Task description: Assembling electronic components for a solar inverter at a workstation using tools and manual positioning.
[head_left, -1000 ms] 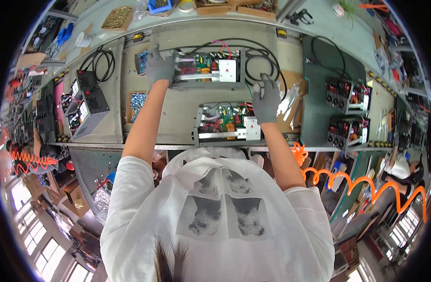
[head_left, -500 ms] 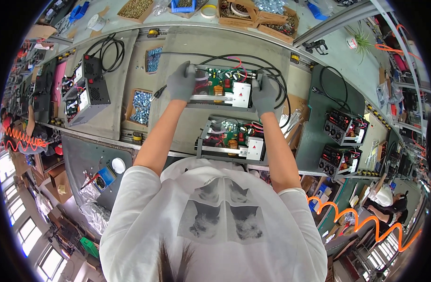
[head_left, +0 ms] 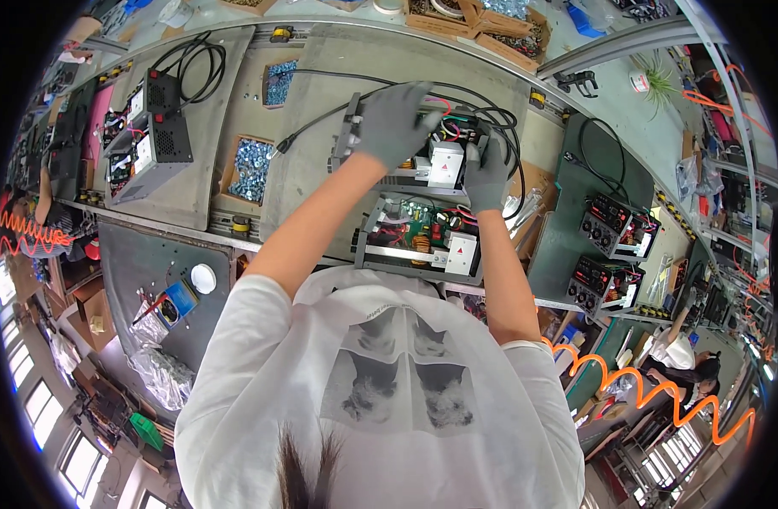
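An open metal chassis with a circuit board, coloured wires and a white block stands on the workbench in front of me. My left hand, in a grey glove, reaches across its top, fingers stretched toward the red wire at the far side; it hides much of the board. At the right end my right hand, gloved alike, grips the chassis with the thumb on the near side. A second open chassis with a similar board sits closer to me. The black power cable curls behind the first chassis.
Cardboard trays of small screws lie to the left. Beyond them stand dark-cased units with a coiled cable. Two more units sit on the right. An orange coiled hose hangs at lower right; a co-worker is beyond it.
My left hand has left the chassis's left end and moved right and over its top. My right hand stays at the right end. The view has shifted slightly.
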A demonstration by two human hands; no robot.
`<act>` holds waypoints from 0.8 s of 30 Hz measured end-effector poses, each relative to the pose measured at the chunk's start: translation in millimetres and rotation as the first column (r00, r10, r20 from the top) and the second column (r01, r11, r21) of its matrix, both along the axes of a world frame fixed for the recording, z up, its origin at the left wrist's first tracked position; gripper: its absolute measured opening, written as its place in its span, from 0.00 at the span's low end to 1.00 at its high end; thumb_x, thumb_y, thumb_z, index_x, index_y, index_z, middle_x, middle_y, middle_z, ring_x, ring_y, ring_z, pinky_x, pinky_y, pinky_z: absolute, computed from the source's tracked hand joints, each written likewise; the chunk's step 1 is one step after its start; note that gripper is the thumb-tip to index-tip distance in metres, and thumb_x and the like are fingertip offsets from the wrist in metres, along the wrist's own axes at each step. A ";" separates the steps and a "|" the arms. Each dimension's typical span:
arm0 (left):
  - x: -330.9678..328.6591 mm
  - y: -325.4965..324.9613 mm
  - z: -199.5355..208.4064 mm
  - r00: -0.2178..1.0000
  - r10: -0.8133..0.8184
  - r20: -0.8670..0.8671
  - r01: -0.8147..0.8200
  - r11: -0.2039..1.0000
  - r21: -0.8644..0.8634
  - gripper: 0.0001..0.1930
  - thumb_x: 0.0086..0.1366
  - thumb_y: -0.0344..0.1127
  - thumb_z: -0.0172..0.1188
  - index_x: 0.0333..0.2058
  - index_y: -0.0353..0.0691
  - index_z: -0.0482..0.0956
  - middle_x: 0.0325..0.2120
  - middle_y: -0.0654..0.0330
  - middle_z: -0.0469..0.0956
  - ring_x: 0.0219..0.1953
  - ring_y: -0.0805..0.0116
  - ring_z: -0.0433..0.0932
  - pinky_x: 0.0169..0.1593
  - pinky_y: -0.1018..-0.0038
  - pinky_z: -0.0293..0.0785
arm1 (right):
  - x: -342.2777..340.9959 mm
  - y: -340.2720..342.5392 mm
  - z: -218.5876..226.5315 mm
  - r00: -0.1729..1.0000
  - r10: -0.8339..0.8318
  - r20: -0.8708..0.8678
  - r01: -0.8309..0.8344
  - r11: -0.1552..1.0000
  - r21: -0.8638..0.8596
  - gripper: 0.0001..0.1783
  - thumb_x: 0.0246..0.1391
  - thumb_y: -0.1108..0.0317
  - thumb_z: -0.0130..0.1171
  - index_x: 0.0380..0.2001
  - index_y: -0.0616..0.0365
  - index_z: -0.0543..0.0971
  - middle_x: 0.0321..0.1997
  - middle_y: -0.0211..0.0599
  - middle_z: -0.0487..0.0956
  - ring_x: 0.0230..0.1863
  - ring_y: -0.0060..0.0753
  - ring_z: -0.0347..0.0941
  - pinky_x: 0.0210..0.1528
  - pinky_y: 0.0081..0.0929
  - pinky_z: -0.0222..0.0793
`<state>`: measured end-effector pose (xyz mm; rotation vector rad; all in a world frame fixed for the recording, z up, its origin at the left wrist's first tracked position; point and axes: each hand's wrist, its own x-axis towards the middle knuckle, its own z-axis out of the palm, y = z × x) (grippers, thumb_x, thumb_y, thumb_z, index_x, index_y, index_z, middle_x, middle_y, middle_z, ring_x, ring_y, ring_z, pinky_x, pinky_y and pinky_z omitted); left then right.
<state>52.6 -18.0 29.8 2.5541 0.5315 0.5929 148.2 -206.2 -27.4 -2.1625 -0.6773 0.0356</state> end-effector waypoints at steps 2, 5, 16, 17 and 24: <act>24.0 -7.0 -7.3 0.996 -0.009 -0.089 -0.006 0.986 -0.166 0.24 0.62 0.46 0.58 0.54 0.42 0.72 0.49 0.52 0.76 0.51 0.53 0.74 0.54 0.60 0.69 | -0.6 3.4 5.7 1.000 0.006 0.023 -0.007 1.000 0.026 0.22 0.55 0.66 0.60 0.53 0.60 0.73 0.33 0.56 0.80 0.35 0.60 0.77 0.34 0.44 0.72; 39.9 18.2 -18.1 0.971 -0.183 -0.156 0.090 0.877 -0.472 0.23 0.63 0.49 0.57 0.51 0.42 0.75 0.47 0.52 0.78 0.46 0.52 0.77 0.52 0.63 0.71 | -1.9 8.2 21.2 0.999 0.016 0.039 -0.015 0.999 -0.041 0.21 0.55 0.64 0.59 0.51 0.59 0.73 0.32 0.55 0.80 0.35 0.60 0.77 0.36 0.46 0.72; -22.2 50.9 -1.6 0.910 -0.175 -0.376 0.163 0.985 -0.065 0.13 0.65 0.42 0.52 0.46 0.52 0.79 0.46 0.57 0.76 0.47 0.56 0.78 0.48 0.61 0.73 | 34.4 29.3 59.7 0.944 0.216 0.249 -0.153 0.956 -0.250 0.26 0.48 0.66 0.60 0.53 0.55 0.72 0.54 0.51 0.74 0.55 0.55 0.69 0.55 0.44 0.68; -20.8 51.4 -0.7 0.912 -0.168 -0.375 0.155 0.986 -0.065 0.13 0.65 0.42 0.52 0.46 0.52 0.79 0.46 0.57 0.76 0.47 0.56 0.78 0.48 0.61 0.73 | 41.3 36.5 62.5 0.925 0.301 0.233 -0.252 0.943 -0.215 0.25 0.49 0.66 0.60 0.53 0.55 0.73 0.53 0.50 0.75 0.55 0.54 0.70 0.55 0.43 0.68; -10.5 60.0 -0.7 0.842 -0.222 -0.492 0.108 0.963 -0.248 0.15 0.68 0.45 0.48 0.45 0.47 0.78 0.46 0.53 0.76 0.44 0.48 0.77 0.48 0.59 0.73 | 68.1 92.8 53.5 0.700 0.701 -0.135 -0.649 0.546 -0.530 0.15 0.54 0.55 0.56 0.41 0.45 0.83 0.49 0.34 0.78 0.52 0.46 0.72 0.56 0.40 0.67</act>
